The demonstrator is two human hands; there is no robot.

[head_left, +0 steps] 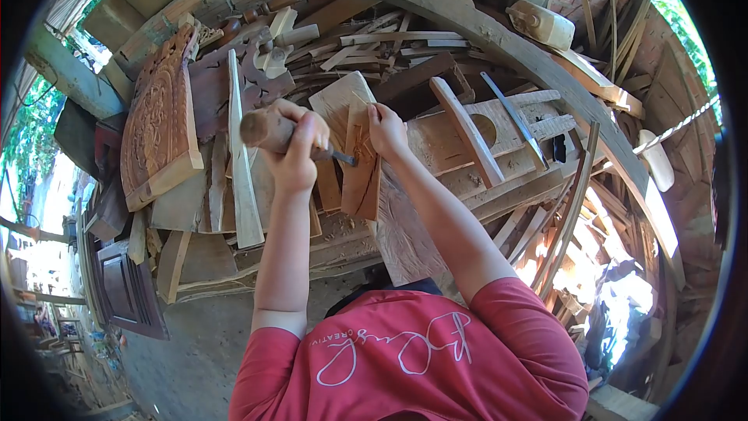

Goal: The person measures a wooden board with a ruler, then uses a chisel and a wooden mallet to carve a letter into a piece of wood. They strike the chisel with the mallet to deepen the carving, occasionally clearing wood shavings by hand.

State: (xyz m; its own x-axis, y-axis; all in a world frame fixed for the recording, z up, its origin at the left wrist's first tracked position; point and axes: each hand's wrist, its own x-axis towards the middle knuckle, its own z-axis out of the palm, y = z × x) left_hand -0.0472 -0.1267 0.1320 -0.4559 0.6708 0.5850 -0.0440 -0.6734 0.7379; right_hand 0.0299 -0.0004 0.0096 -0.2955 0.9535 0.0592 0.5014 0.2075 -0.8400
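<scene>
My left hand (294,157) is closed around a chisel (267,131) with a thick, round wooden handle. Its dark metal blade reaches down to the right, and its tip is at the face of a reddish-brown wooden board (360,179). Small shavings lie around the tip. On the board's upper right edge, my right hand (387,131) grips with bent fingers; the thumb side faces up. Under and behind this board lies a paler wide plank (343,93), and a light, grained plank (409,230) slopes toward my chest.
A handsaw (510,117) and a wooden bar (467,132) lie right of my right hand. Carved panels (162,117) lean at the left, beside a pale upright strip (241,156). Scrap wood is heaped behind, below a long curved beam (499,31) and a plastic jug (541,25).
</scene>
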